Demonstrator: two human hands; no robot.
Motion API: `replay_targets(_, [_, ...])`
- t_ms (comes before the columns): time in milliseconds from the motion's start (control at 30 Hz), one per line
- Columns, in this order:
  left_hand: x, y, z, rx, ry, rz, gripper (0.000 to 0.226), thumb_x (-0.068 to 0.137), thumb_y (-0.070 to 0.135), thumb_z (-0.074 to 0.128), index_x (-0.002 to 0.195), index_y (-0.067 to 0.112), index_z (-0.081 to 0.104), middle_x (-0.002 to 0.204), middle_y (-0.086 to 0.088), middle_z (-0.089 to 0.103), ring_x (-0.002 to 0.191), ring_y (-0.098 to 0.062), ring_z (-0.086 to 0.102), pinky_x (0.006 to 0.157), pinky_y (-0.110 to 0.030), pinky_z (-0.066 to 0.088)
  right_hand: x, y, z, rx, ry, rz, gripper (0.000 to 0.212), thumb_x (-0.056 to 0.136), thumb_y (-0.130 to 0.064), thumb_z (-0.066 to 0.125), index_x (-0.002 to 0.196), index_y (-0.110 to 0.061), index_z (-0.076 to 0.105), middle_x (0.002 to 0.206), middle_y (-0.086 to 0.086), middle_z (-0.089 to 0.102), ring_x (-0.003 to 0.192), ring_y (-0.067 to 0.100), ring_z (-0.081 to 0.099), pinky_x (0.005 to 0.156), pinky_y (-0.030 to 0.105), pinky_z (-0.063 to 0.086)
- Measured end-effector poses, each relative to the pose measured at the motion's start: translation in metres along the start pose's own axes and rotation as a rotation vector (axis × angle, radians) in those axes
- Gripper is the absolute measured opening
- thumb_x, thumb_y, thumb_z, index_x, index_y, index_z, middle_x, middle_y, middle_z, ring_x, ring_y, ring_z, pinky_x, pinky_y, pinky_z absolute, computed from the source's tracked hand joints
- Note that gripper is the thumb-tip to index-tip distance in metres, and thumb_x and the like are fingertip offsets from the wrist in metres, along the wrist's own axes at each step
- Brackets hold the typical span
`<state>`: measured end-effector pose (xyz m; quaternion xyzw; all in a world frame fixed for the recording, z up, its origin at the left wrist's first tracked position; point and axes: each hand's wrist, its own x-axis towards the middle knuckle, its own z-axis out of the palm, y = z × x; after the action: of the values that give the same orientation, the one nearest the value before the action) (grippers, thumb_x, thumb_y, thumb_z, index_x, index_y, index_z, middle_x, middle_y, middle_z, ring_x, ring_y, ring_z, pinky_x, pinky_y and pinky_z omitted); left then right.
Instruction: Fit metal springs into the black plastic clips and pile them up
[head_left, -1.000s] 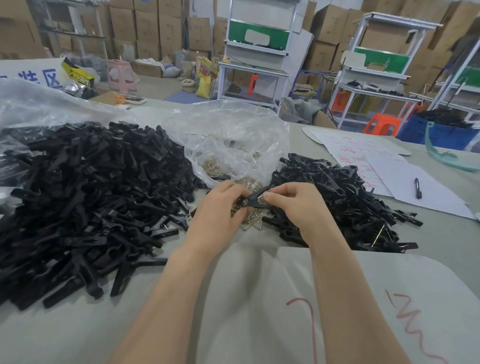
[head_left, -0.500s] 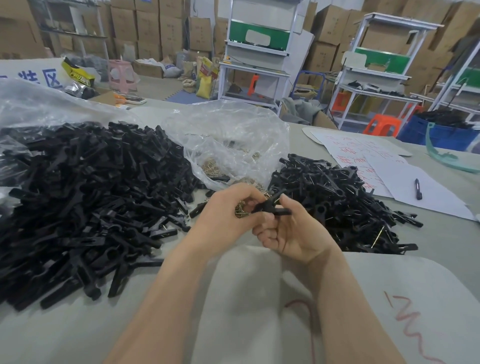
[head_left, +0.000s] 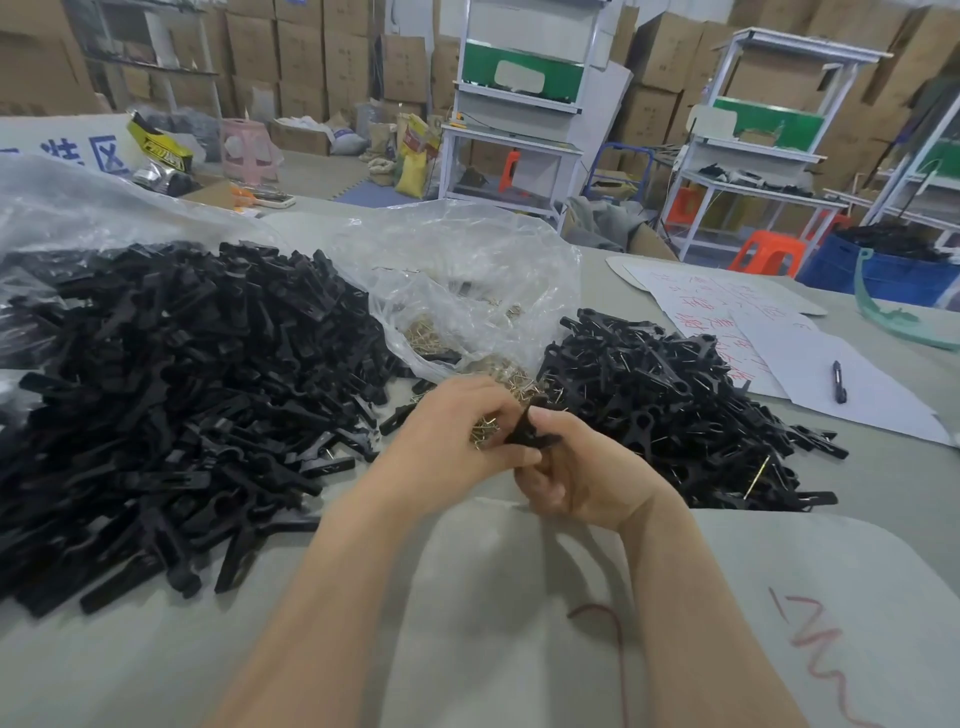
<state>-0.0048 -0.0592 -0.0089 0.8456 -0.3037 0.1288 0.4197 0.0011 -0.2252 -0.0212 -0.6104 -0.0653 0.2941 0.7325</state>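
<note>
We see both forearms come in from the bottom edge and converge at mid-table, where the two hands meet and touch just in front of the mouth of the clear bag (head_left: 467, 270). The left hand (head_left: 457, 436) lies back upward with its fingers curled under. A small bunch of brass-coloured springs (head_left: 483, 431) shows in the hollow between those fingers and the thumb, and the thumb stretches toward the other hand. The right hand (head_left: 587, 473) is rolled so that its palm faces left, its lower fingers folded in toward the wrist. Between them the two hands pinch a single black clip (head_left: 527, 434), which stands tilted with one end poking up above the knuckles. We cannot tell whether a spring already sits in it. The hands are raised a little above the table (head_left: 883, 467) rather than resting on it. To the left spreads the large heap of loose clips (head_left: 182, 389), partly on plastic sheeting. To the right, just beside the right hand, lies the smaller heap (head_left: 675, 400), where thin metal wires glint among the black parts. More springs (head_left: 498, 371) spill from the bag between the heaps. Farther right, a pen (head_left: 839, 382) lies on paper sheets (head_left: 883, 405).
</note>
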Motion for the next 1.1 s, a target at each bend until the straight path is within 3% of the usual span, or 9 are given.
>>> replay_targets(233, [0.001,0.006,0.004,-0.138,0.072,-0.055,0.033,0.074,0.026,0.08,0.102,0.026,0.065,0.09,0.015,0.057,0.09,0.002,0.051,0.079,-0.008,0.036,0.006,0.004,0.008,0.284,-0.045,-0.076,0.035,0.071,-0.043,0.067,0.076,-0.009,0.061,0.04,-0.011,0.039,0.032,0.0,0.033,0.039,0.012,0.025])
replay_targets(333, [0.001,0.01,0.005,-0.152,0.091,-0.069,0.037,0.071,0.029,0.082,0.104,0.026,0.068,0.087,0.022,0.061,0.09,0.001,0.054,0.084,-0.016,0.04,0.008,0.007,0.014,0.338,-0.066,-0.117,0.043,0.038,-0.04,0.094,0.062,-0.013,0.07,0.038,-0.011,0.037,0.031,0.0,0.034,0.038,0.011,0.029])
replay_targets(467, [0.0,0.011,0.003,-0.263,0.077,-0.09,0.031,0.068,0.029,0.082,0.095,0.035,0.069,0.085,0.014,0.067,0.083,-0.004,0.061,0.081,-0.022,0.047,0.009,0.008,0.018,0.357,-0.06,-0.154,0.044,0.034,-0.04,0.095,0.061,-0.014,0.072,0.037,-0.013,0.035,0.029,0.0,0.033,0.037,0.012,0.031])
replay_targets(567, [-0.002,0.01,0.003,-0.268,0.062,-0.101,0.03,0.07,0.027,0.083,0.095,0.035,0.069,0.086,0.014,0.069,0.081,-0.006,0.063,0.079,-0.021,0.047,0.01,0.012,0.016,0.375,-0.07,-0.147,0.039,0.05,-0.046,0.09,0.066,-0.015,0.072,0.037,-0.011,0.039,0.031,0.0,0.035,0.038,0.012,0.033])
replay_targets(667, [-0.002,0.007,0.004,-0.262,0.071,-0.118,0.026,0.073,0.026,0.081,0.096,0.032,0.069,0.082,0.014,0.069,0.073,-0.004,0.061,0.076,-0.021,0.048,0.01,0.009,0.012,0.296,-0.027,-0.124,0.048,0.075,-0.059,0.054,0.082,-0.014,0.071,0.048,-0.006,0.05,0.039,0.003,0.044,0.042,0.013,0.038])
replay_targets(767, [0.001,-0.001,0.004,-0.013,0.142,-0.149,0.02,0.077,0.027,0.077,0.093,0.02,0.068,0.076,0.005,0.064,0.071,-0.01,0.056,0.076,-0.036,0.047,0.007,-0.002,0.008,0.137,0.153,-0.123,0.058,0.066,-0.066,0.056,0.088,-0.013,0.068,0.064,0.002,0.059,0.048,0.011,0.052,0.048,0.019,0.046])
replay_targets(867, [0.003,-0.008,0.01,0.191,0.112,-0.183,0.035,0.08,0.028,0.072,0.114,0.025,0.066,0.102,0.004,0.065,0.1,-0.018,0.057,0.092,-0.041,0.041,0.006,-0.01,0.011,-0.258,0.329,-0.213,0.024,0.085,-0.034,0.069,0.095,-0.012,0.068,0.072,0.004,0.066,0.051,0.011,0.056,0.051,0.02,0.047])
replay_targets(1000, [0.003,-0.012,0.008,0.07,0.197,-0.3,0.058,0.081,0.04,0.07,0.134,0.024,0.052,0.126,0.0,0.053,0.118,-0.018,0.049,0.105,-0.041,0.037,0.014,-0.026,0.012,-0.549,0.789,-0.38,0.02,0.089,-0.018,0.065,0.109,-0.014,0.066,0.079,0.002,0.07,0.052,0.008,0.058,0.055,0.022,0.048])
replay_targets(1100, [0.004,-0.017,-0.003,-0.134,0.55,-0.402,0.035,0.088,0.034,0.063,0.121,0.023,0.056,0.125,0.0,0.052,0.103,-0.004,0.054,0.095,-0.018,0.043,0.009,-0.05,-0.004,-0.505,1.234,-0.612,0.033,0.094,-0.02,0.058,0.126,-0.013,0.053,0.095,0.001,0.067,0.07,0.008,0.062,0.066,0.018,0.047])
